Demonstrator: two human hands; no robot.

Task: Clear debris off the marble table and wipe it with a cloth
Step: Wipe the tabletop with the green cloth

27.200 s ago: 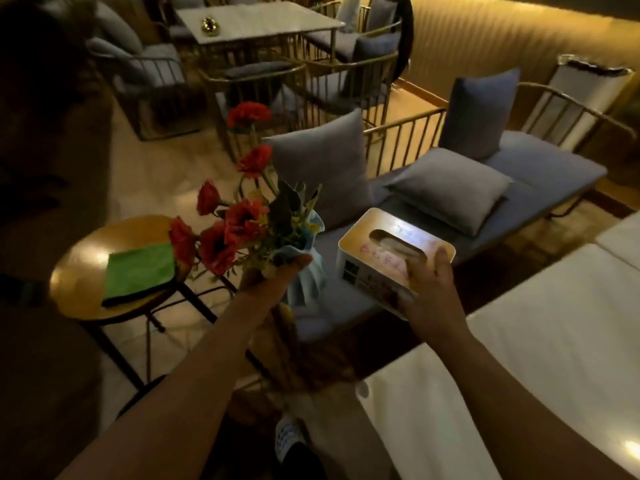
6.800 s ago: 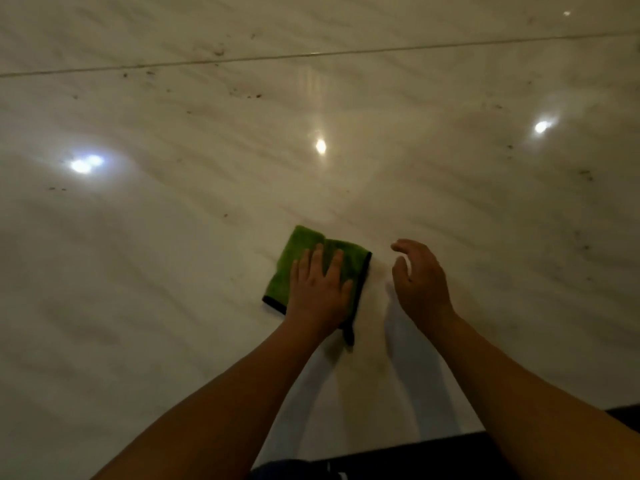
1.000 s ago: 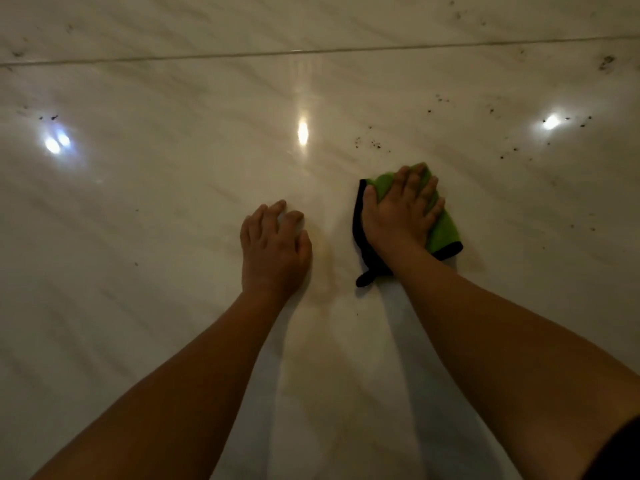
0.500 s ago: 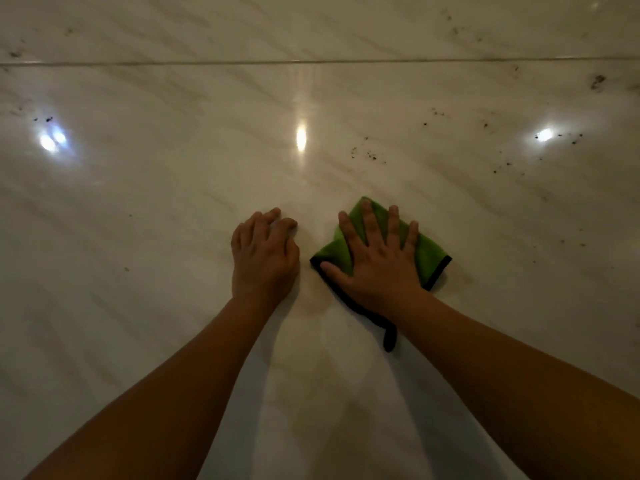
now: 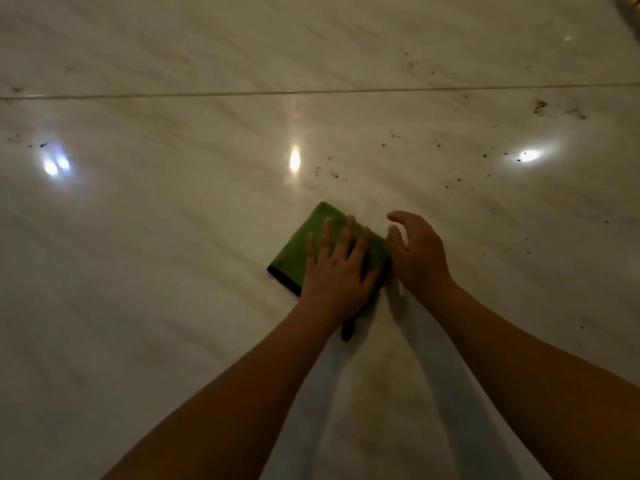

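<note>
The pale, veined marble worktop (image 5: pixel 138 271) fills nearly the whole view, glossy under dim warm light, with a thin straight seam (image 5: pixel 207 95) running left to right across its far part. Two bare forearms reach in from the near edge, the left forearm (image 5: pixel 242 393) from the near left and the right forearm (image 5: pixel 519 358) from the near right, converging toward the middle. There a folded green cloth (image 5: pixel 298 244) with a black trim (image 5: pixel 282 277) lies flat on the worktop, one corner pointing to the far side and a dark end of the trim poking out beside the left wrist. The left hand (image 5: pixel 336 271) lies palm down on the cloth, its fingers (image 5: pixel 346 233) straight and slightly spread, pressing the fabric onto the marble. The right hand (image 5: pixel 419 254) stands just beside the cloth's right edge, its fingers (image 5: pixel 401 216) loosely curved in a cupped shape and holding nothing; whether the thumb touches the cloth cannot be told. Three bright light reflections sit on the surface: a double one at the left (image 5: pixel 55 166), one in the middle (image 5: pixel 294 159), one at the right (image 5: pixel 528 155). Small dark debris specks (image 5: pixel 332 173) lie scattered beyond the cloth, with a denser crumb cluster (image 5: pixel 540 105) at the far right.
</note>
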